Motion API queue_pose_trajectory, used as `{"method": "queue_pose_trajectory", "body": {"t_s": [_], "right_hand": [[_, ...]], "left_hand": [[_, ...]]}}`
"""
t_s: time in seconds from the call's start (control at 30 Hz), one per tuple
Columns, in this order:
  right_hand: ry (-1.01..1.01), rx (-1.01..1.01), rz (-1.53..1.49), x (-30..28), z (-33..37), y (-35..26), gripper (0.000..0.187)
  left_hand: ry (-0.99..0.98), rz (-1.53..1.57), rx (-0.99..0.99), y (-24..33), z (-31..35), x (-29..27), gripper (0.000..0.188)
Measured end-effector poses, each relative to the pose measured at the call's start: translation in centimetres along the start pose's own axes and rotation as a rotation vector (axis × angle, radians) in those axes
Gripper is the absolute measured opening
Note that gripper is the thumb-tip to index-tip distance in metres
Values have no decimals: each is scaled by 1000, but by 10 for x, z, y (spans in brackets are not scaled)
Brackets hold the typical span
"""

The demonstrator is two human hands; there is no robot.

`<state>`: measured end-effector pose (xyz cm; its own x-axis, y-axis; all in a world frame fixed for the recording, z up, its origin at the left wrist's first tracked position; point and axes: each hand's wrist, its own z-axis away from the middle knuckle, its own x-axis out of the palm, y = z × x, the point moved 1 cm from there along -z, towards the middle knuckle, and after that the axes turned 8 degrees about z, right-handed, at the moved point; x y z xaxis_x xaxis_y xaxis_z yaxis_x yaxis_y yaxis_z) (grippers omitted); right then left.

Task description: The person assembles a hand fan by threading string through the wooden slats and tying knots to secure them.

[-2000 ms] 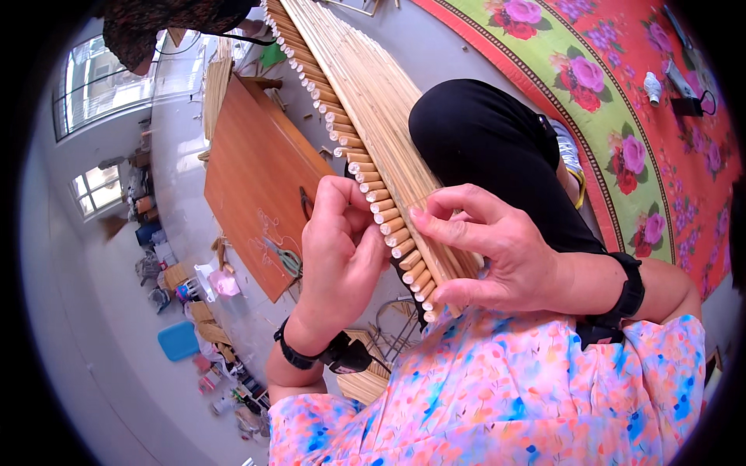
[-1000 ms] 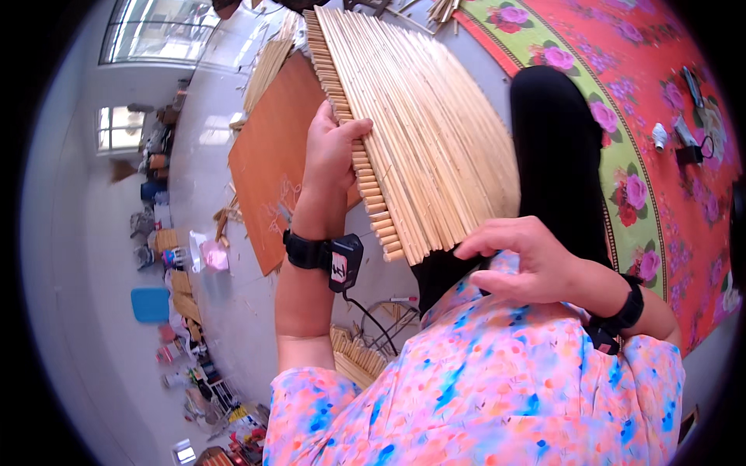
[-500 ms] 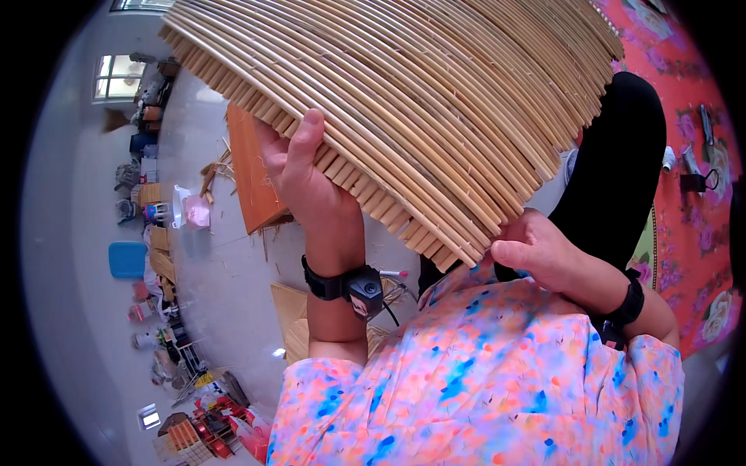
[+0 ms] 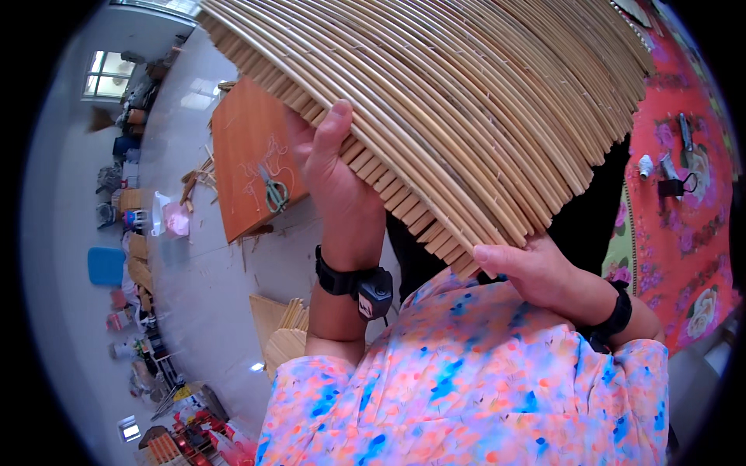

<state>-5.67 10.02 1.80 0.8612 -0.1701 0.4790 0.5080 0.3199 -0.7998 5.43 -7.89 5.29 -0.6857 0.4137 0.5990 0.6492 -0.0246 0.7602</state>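
A large mat of thin wooden sticks (image 4: pixel 435 101), bound side by side with thread, spans the upper middle of the view. Its left edge shows a second layer of stick ends underneath. My left hand (image 4: pixel 334 159) grips that edge, thumb on top and fingers hidden below. At the mat's nearest corner, my right hand (image 4: pixel 540 268) holds on with its thumb laid over the sticks; its other fingers are mostly out of sight beneath. The mat is tilted up in front of my body, and its far end runs out of the picture.
An orange-brown board or low table (image 4: pixel 249 147) at left carries scissors (image 4: pixel 276 194) and loose thread. Stick scraps (image 4: pixel 198 180) lie on the floor beside it. A bundle of sticks (image 4: pixel 291 322) is by my left elbow. Red floral cloth (image 4: pixel 684 256) with small tools spreads at right.
The mat and both hands sit slightly farther right in view, and the scissors on the board have come into sight. My right thumb now lies farther over the corner. Both hands keep their hold.
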Motion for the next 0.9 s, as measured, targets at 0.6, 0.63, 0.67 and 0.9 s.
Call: {"method": "queue_pose_trajectory", "body": {"t_s": [0.6, 0.63, 0.67, 0.9], "right_hand": [[374, 78, 392, -79, 14, -149, 26], [358, 112, 428, -77, 11, -156, 25], [366, 121, 452, -75, 6, -162, 25], [397, 300, 735, -80, -32, -199, 39]], "left_hand": [[-194, -91, -1546, -150, 62, 23, 100], [-230, -61, -1585, -150, 67, 25, 101], [-266, -31, -1624, -150, 72, 26, 101], [-376, -40, -1597, -140, 76, 27, 91]]}}
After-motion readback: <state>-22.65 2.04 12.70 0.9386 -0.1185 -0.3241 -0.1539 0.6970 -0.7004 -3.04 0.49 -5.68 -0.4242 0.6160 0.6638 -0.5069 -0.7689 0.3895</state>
